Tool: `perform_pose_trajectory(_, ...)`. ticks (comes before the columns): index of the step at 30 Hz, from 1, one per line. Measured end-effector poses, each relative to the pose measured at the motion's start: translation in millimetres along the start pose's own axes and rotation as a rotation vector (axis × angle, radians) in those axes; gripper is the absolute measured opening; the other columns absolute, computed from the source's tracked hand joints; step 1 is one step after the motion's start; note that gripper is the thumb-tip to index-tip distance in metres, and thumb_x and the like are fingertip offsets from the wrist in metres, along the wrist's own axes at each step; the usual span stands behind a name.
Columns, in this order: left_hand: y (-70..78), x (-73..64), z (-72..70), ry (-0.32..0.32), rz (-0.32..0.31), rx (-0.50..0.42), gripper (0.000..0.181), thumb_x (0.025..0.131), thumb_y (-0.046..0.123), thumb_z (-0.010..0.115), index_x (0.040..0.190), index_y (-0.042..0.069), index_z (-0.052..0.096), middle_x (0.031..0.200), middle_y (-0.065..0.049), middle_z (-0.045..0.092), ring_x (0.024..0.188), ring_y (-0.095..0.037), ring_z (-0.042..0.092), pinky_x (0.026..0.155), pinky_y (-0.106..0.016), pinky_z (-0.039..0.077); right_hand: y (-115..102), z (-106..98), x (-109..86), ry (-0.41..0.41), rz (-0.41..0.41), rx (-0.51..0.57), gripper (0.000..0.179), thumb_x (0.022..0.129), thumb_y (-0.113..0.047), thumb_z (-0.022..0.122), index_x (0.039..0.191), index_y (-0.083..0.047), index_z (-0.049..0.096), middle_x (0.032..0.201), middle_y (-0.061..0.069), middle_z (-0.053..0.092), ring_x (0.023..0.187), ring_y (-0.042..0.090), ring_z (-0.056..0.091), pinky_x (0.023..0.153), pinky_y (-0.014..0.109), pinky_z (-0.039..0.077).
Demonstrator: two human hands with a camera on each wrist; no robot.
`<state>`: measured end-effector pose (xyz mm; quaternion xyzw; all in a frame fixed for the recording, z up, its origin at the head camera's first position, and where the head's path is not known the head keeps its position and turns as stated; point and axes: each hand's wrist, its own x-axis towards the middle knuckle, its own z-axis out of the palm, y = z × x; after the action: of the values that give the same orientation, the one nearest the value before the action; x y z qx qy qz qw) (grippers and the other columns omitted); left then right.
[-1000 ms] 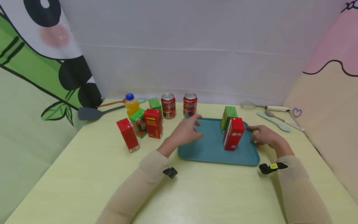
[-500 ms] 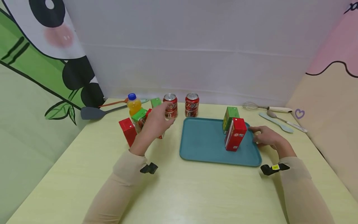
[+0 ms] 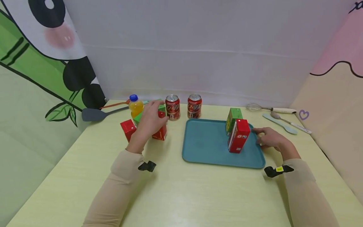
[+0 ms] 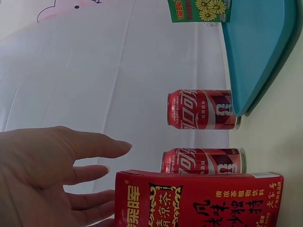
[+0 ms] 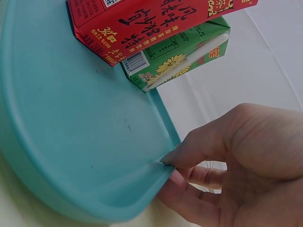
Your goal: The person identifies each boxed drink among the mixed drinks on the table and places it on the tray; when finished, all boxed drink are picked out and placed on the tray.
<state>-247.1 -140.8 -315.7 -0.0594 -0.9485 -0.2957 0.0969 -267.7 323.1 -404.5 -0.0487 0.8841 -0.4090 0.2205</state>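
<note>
My left hand (image 3: 148, 121) is above a group of drink cartons on the left, its fingers spread around the top of a red drink carton (image 3: 160, 132). In the left wrist view the thumb stays apart from that carton (image 4: 199, 201), while the other fingertips pass partly behind it. With thumb and fingers, my right hand (image 3: 270, 138) pinches the right rim of a teal tray (image 3: 202, 142). On the tray a red carton (image 3: 239, 138) stands in front of a green carton (image 3: 233, 116), both towards its right side.
Another red carton (image 3: 128, 129) and an orange juice bottle (image 3: 136, 107) stand near my left hand, with green cartons partly hidden. Two cola cans (image 3: 172, 107) stand behind. A dark spatula (image 3: 95, 115) lies at left; a whisk (image 3: 253, 107) and other utensils lie at back right.
My left hand has moved left, away from above the tray, past the cola can to the cartons. The right hand keeps its grip on the tray.
</note>
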Motion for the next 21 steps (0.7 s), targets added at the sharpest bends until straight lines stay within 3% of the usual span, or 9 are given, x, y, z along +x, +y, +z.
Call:
perform_pose_trajectory(10,-8.4,4.3,0.6,-0.020,-0.001,0.049,0.055,0.092,0.013,0.070,0.143,0.005,0.049,0.146,-0.019,0.042,0.133,-0.037,0.039,0.103,-0.054,0.045,-1.7,-0.7,0.4,-0.004,-0.003,0.000,0.071,0.091,0.001,0.053,0.154,0.008,0.022,0.152,0.038,0.023,0.129,0.052,0.039,0.093,0.054,0.051)
perform_pose_trajectory(21,-10.1,6.1,0.5,-0.171,-0.081,0.055,0.064,0.088,0.010,0.076,0.145,0.006,0.046,0.142,-0.018,0.046,0.127,-0.037,0.046,0.098,-0.055,0.049,-2.5,-0.5,-2.0,0.000,0.011,-0.003,0.070,0.091,0.000,0.053,0.154,0.007,0.024,0.152,0.037,0.024,0.129,0.051,0.039,0.094,0.053,0.052)
